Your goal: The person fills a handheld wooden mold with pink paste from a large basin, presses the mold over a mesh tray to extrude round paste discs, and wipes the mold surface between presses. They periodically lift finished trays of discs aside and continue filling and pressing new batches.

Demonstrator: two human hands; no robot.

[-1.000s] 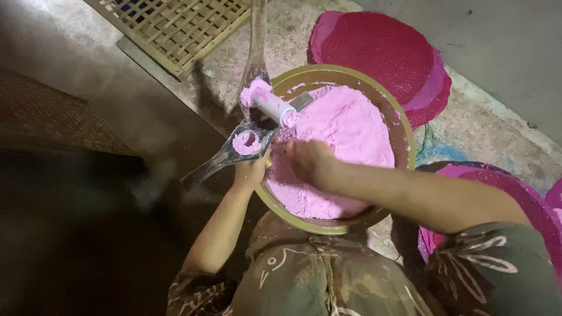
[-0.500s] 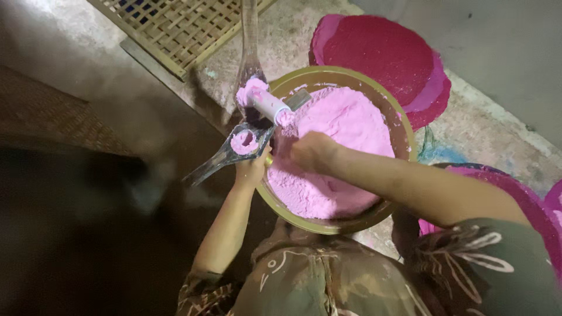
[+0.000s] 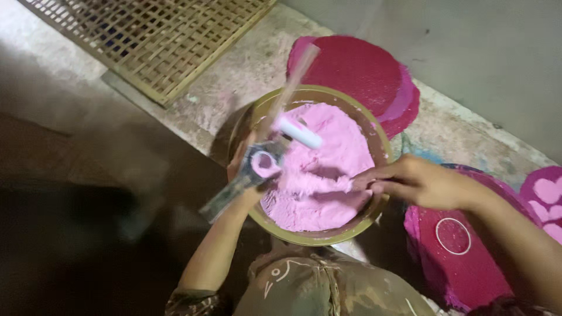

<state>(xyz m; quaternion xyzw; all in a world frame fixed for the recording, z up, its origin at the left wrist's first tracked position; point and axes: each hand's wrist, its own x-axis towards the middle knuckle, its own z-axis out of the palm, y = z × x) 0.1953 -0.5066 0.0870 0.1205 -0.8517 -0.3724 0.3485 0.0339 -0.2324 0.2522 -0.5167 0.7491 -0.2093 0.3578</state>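
There is one view only, from a camera on the person's head, looking almost straight down past their chest and lap to the floor point(image 3: 246, 111). It sits close: the round bowl point(image 3: 374, 140) of pink powder fills the middle of the frame, and both forearms run in from the bottom edge, the left hand point(image 3: 246, 175) at the bowl's left rim and the right hand point(image 3: 410, 182) over its right rim. The top of the frame faces away from the person, taking in a woven bamboo grid point(image 3: 152, 41) at the upper left corner and a grey wall point(image 3: 468, 52) at the upper right. The left side falls into dark shadow. With no second view, nothing is shared.
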